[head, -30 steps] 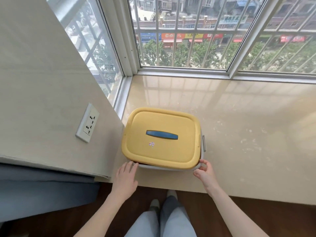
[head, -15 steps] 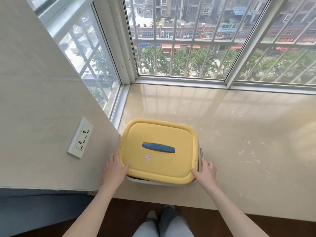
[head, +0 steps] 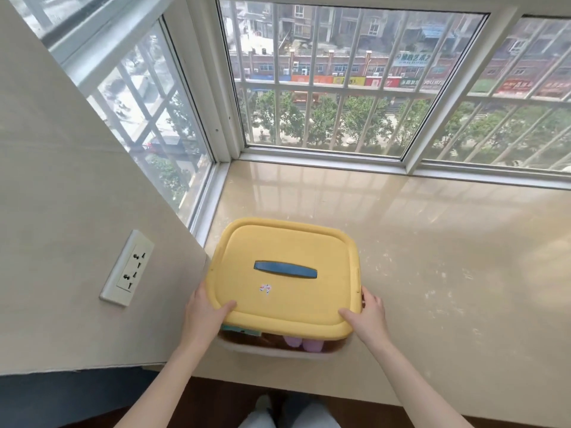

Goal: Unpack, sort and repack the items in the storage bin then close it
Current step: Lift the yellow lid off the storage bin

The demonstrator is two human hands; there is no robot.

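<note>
A storage bin point(head: 272, 350) with a pale, translucent body is sitting in the lower centre of the frame. Its yellow lid point(head: 278, 242), a rounded rectangle, is carrying a dark blue handle point(head: 285, 269) at its middle and a small sticker point(head: 265, 288) just below that. The lid is tilting, its near edge standing clear of the bin's rim, with the left hand point(head: 204, 313) and the right hand point(head: 367, 316) gripping its near corners. Through the gap, lilac items point(head: 304, 343) and a teal item point(head: 239, 329) are showing inside.

Yellow lid point(head: 278, 291): matt plastic. Lid handle point(head: 285, 269): smooth blue plastic. Storage bin point(head: 272, 351), 6 o'clock of lid: translucent plastic. Window ledge point(head: 432, 242): glossy, reflective, stone-like. Wall socket point(head: 126, 268), 9 o'clock: smooth white plastic.
</note>
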